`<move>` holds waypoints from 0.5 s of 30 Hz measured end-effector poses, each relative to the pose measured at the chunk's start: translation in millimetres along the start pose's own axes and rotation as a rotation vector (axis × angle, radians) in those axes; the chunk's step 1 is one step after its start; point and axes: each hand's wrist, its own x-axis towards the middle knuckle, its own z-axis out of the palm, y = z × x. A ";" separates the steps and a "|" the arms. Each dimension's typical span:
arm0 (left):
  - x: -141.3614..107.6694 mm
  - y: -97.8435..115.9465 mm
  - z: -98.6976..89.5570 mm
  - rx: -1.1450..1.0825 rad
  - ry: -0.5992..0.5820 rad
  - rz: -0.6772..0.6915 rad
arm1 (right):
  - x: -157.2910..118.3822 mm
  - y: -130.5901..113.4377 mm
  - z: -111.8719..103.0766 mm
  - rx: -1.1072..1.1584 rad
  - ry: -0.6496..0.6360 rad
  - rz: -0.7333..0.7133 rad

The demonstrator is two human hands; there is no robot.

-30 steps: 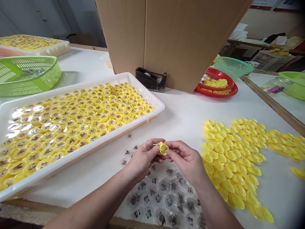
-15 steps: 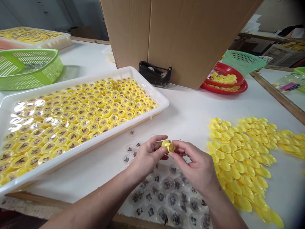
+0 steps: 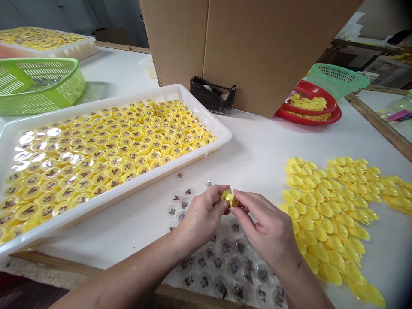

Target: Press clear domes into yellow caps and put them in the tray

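Between my two hands is a small yellow plastic piece (image 3: pixel 229 197) with round ends, tilted so its printed end faces right. My left hand (image 3: pixel 201 214) pinches it from the left. The thumb and fingers of my right hand (image 3: pixel 265 221) close on its printed end. Below my hands, clear round discs with small dark printed figures (image 3: pixel 227 246) lie spread on the white table (image 3: pixel 257 146). To the right is a heap of yellow oval plastic pieces (image 3: pixel 322 214).
A white tray (image 3: pixel 222 138) full of yellow pieces with printed tops stands to the left. Behind are a black tape dispenser (image 3: pixel 212 95), a tall cardboard box (image 3: pixel 251 51), red plates (image 3: pixel 334 115) and a mint basket (image 3: pixel 337 79). A green basket (image 3: pixel 72 86) stands at far left.
The yellow piece has turned slightly in my fingers, and my right fingers now cover more of its printed end. The whole view has shifted a little.
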 end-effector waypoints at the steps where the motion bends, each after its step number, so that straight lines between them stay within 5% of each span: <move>1: -1.5 2.2 -0.1 0.034 -0.001 0.001 | -0.2 -1.0 1.0 -0.031 0.014 -0.012; 9: -0.9 3.6 0.6 -0.138 -0.011 -0.013 | 1.3 -6.1 6.5 -0.030 0.075 -0.020; 15: 0.6 2.4 0.4 -0.107 0.004 0.102 | -0.1 7.9 4.3 0.380 -0.060 0.308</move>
